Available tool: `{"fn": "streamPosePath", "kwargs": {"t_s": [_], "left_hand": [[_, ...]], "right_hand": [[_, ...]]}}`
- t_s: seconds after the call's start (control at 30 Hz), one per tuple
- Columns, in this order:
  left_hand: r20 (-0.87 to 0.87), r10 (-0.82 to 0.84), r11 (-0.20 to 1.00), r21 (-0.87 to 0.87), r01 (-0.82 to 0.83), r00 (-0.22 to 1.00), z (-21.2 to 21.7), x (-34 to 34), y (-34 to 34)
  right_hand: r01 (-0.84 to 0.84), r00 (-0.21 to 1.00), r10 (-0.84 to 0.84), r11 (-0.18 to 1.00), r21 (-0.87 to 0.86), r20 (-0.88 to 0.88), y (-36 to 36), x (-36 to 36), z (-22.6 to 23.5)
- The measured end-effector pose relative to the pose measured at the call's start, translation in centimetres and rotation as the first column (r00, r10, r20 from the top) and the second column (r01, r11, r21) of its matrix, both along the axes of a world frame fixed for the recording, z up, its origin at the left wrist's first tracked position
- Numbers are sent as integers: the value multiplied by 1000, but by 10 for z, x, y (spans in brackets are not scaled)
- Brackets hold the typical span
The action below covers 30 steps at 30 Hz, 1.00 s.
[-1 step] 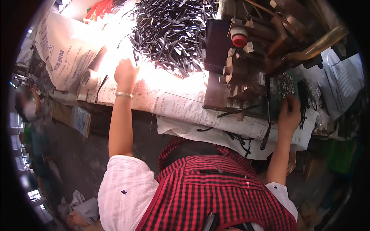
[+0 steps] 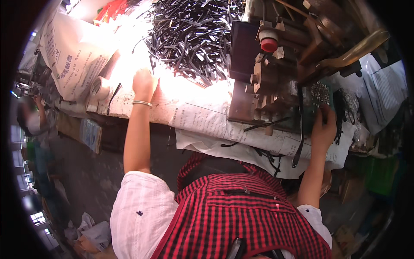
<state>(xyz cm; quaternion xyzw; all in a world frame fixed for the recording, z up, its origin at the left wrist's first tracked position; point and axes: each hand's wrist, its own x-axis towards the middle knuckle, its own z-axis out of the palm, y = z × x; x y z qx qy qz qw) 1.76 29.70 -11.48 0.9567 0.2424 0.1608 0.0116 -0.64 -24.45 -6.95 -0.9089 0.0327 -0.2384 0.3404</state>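
Note:
My left hand is over the brightly lit left side of the bench, its fingers curled closed. Glare hides whatever they may hold. Just beyond it spreads a large heap of thin black strips that look like eyeglass temples. On the right, my right hand reaches up to a pile of small metal parts, fingertips pinched together at its near edge. What is between them is too small to tell. One black temple hangs down from the metal machine, left of my right hand.
A yellowish lever handle and a red button belong to the machine. A white printed sack and a tape roll stand at left. Loose black strips lie on white sheeting at the front edge. Another person is at far left.
My left hand has shifted slightly to the right and a little nearer. My right hand stays at the small metal parts.

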Motion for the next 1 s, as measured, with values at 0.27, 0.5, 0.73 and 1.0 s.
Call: {"fn": "streamPosePath", "kwargs": {"t_s": [0.27,0.5,0.73,1.0], "left_hand": [[202,-231,967,-63,248,952,46,-4,-48],[541,-362,873,-89,480,759,2,45,-84],[795,-202,767,-235,597,573,45,37,-131],[706,29,203,-697,688,708,47,-2,-157]], "right_hand": [[7,998,-6,1000,-16,66,-3,13,0],[82,992,-88,994,66,87,2,4,-11],[-188,974,141,940,286,176,23,-20,38],[-398,913,233,694,600,336,84,20,51]]}}
